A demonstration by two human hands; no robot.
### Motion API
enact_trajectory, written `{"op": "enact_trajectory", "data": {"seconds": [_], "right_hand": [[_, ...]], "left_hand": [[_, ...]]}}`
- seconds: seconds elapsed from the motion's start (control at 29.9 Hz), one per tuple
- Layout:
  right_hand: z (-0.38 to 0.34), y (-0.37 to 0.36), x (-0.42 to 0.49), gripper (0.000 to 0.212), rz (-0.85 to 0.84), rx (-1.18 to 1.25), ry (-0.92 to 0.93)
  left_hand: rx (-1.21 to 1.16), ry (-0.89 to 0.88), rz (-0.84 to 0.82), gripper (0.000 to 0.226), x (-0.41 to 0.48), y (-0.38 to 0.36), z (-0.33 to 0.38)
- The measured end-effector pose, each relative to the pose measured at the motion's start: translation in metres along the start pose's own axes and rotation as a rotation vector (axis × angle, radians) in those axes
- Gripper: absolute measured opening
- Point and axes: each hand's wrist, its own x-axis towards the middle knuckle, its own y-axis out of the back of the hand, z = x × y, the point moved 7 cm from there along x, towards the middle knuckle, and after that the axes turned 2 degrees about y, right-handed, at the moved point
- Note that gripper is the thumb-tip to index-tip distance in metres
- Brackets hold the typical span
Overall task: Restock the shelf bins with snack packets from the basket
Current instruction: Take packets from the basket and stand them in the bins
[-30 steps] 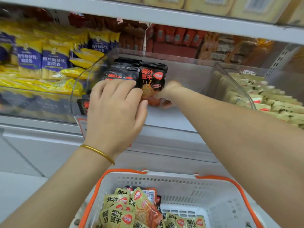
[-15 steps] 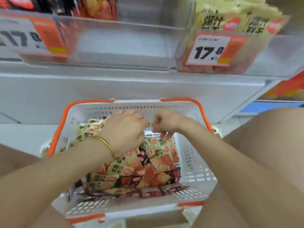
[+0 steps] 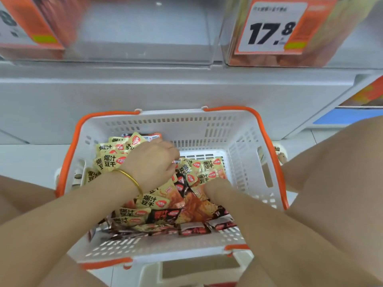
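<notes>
Both forearms angled down into white basket (image 3: 244, 141) with orange handles. Left hand (image 3: 152, 162) knuckles-up over the far-left part of the packet heap, fingers curled downward among yellow snack packets (image 3: 113, 161); fingertips hidden, so actual hold on a packet cannot be told. Gold bangle (image 3: 132, 180) on left wrist. Right hand (image 3: 215, 188) plunged into the heap's middle, only wrist and heel of hand showing; fingers buried, grip cannot be told.

Counts: 1 basket, 2 handles. Packets in two kinds, yellow and dark (image 3: 165, 216), piled and overlapping, too many and too covered for an exact count. Above: 2 clear shelf bins (image 3: 145, 52) visible, 2 orange-and-white price tags, right tag (image 3: 271, 25) reading 17.8, left tag (image 3: 27, 23) cut off by frame edge.
</notes>
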Motion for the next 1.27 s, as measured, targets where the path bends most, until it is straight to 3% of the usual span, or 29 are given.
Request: {"op": "enact_trajectory", "data": {"seconds": [0.17,0.3,0.37,0.47,0.57,0.7,0.8,0.87,0.94,1.0,1.04,1.14,1.27], "right_hand": [[0.007,0.095,-0.037,0.018,0.04,0.112,0.198],[0.022,0.165,-0.093,0.007,0.249,0.49,0.317],[0.03,0.182,-0.111,0.014,0.351,0.651,0.344],[0.054,0.199,-0.132,0.023,0.56,1.031,0.281],[0.068,0.195,-0.15,0.03,0.598,1.578,0.238],[0.034,0.218,-0.182,0.043,0.514,2.004,0.659],[0.012,0.26,-0.218,0.042,0.604,1.92,0.939],[0.013,0.294,-0.235,0.028,0.811,1.733,0.871],[0.023,0.336,-0.25,0.019,0.96,1.667,0.77],[0.038,0.386,-0.255,0.017,1.07,1.636,0.723],[0.045,0.408,-0.251,0.016,1.131,1.597,0.665],[0.063,0.455,-0.194,0.032,1.136,1.444,0.374],[0.08,0.474,-0.118,0.036,1.053,1.17,-0.005]], "left_hand": [[-0.059,0.045,-0.118,0.032,0.012,-0.005,0.001],[-0.28,0.133,-0.202,0.041,0.017,-0.002,-0.002],[-0.336,0.167,-0.181,0.037,0.017,0.012,-0.006],[-0.528,0.221,-0.061,0.016,0.013,0.047,-0.024],[-0.976,0.338,0.085,0.02,-0.004,0.08,-0.048],[-1.166,0.35,0.201,0.017,-0.025,0.114,-0.065],[-1.23,0.302,0.355,0.019,-0.033,0.156,-0.076],[-1.178,0.269,0.489,0.023,-0.035,0.193,-0.083],[-1.06,0.253,0.752,0.02,-0.042,0.235,-0.098],[-0.759,0.257,1.03,0.009,-0.053,0.267,-0.117],[-0.514,0.284,1.062,0.021,-0.054,0.273,-0.125],[0.032,0.396,0.862,0.043,-0.035,0.257,-0.147],[0.158,0.416,0.799,0.043,-0.024,0.239,-0.153]]}}
